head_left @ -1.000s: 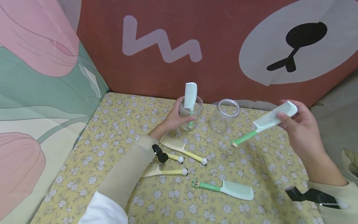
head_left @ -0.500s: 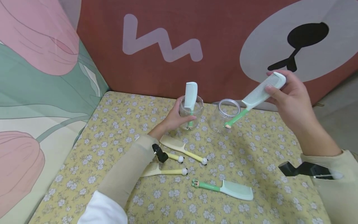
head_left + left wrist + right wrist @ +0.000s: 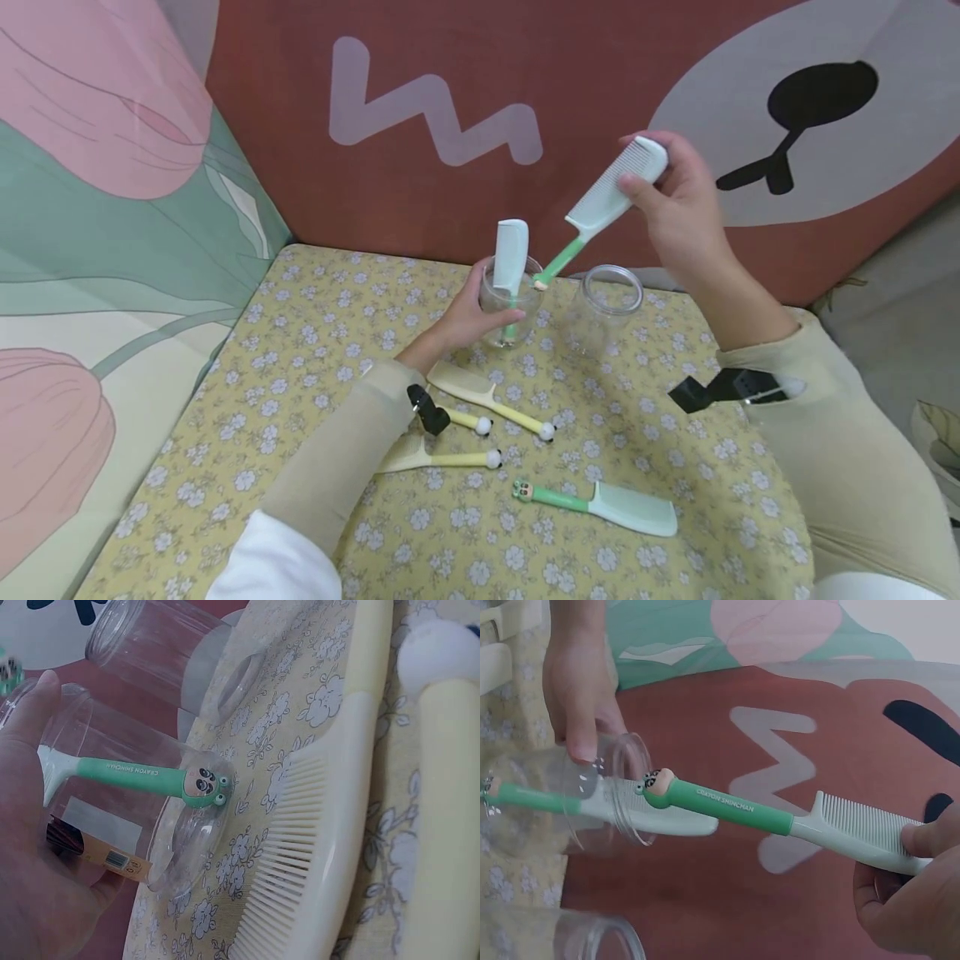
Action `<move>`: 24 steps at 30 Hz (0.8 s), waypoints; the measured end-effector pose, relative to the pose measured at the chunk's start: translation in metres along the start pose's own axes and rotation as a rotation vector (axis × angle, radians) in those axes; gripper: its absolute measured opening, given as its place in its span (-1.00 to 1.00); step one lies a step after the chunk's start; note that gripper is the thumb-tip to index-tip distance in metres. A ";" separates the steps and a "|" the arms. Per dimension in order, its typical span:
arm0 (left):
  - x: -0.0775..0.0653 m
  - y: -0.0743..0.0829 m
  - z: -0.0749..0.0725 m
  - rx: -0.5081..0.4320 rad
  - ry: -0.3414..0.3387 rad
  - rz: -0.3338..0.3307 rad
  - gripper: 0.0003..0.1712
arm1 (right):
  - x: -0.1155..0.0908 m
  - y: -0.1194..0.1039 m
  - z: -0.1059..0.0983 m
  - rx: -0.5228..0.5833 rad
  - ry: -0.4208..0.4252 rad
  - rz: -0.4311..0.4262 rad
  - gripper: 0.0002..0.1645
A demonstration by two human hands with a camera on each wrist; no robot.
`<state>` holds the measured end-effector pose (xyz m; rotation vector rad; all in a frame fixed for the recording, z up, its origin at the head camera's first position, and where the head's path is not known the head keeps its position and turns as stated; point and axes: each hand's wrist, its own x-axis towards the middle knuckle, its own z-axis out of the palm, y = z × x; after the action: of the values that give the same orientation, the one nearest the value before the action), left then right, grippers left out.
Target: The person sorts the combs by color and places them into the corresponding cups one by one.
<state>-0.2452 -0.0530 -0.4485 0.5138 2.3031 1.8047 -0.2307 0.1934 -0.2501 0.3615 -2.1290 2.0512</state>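
Note:
My left hand [image 3: 474, 312] grips a clear plastic jar [image 3: 124, 724] standing near the table's back edge. Inside that jar a green-handled comb [image 3: 512, 254] stands handle down, its pale toothed end sticking out above the rim. My right hand [image 3: 681, 208] pinches a second green-handled comb [image 3: 600, 208] by its pale toothed end. This comb slants downward, and the small character head [image 3: 658, 784] on its handle is right at the jar's rim. In the left wrist view, my fingers wrap the jar's side, and a printed label [image 3: 105, 851] shows on it.
Another clear jar [image 3: 600, 321] stands open-topped to the right. Several cream combs with yellow handles [image 3: 487, 400] lie before my left forearm, partly hidden by it. One more green comb [image 3: 596, 504] lies at the front. A brown printed backdrop [image 3: 420, 200] rises behind the table.
My right hand has lifted and carried its comb leftward, past the second jar to the rim of the held jar. The left hand and its jar stay in place.

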 end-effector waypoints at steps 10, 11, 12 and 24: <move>0.002 -0.002 -0.002 -0.004 -0.013 -0.004 0.14 | 0.031 0.039 0.049 -0.298 -0.101 -0.035 -0.61; 0.001 -0.003 -0.002 -0.002 -0.013 -0.008 0.14 | 0.032 0.043 0.052 -0.322 -0.122 -0.030 -0.61; 0.001 -0.003 -0.002 -0.003 -0.012 -0.010 0.13 | 0.033 0.047 0.055 -0.345 -0.147 -0.026 -0.60; 0.001 -0.003 0.000 -0.040 -0.018 -0.020 0.12 | 0.028 0.081 0.076 -0.393 -0.400 0.012 -0.64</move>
<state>-0.2471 -0.0535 -0.4512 0.4969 2.2469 1.8259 -0.2770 0.1180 -0.3228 0.7487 -2.6966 1.6085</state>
